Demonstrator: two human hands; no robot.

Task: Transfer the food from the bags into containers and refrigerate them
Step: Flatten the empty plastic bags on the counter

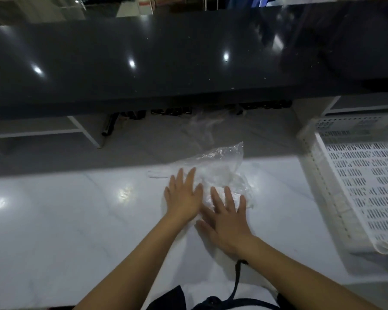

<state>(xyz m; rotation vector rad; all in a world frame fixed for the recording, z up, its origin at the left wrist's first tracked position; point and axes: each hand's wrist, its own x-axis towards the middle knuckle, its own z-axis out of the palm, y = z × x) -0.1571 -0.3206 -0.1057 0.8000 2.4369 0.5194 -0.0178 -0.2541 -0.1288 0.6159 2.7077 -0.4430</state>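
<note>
While both hands, left (181,198) and right (225,217), lie spread flat on the bag (220,168) at mid-counter (54,220), the bag looks empty, though blur hinders. Best practice: press air outward evenly, palms flat. Tray (356,182) stands right.

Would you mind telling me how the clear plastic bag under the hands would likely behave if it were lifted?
The clear plastic bag looks thin and crumpled, so it would probably flop and sag. It seems flattened and empty, so likely very light. On the glossy white counter it may slide easily.
</note>
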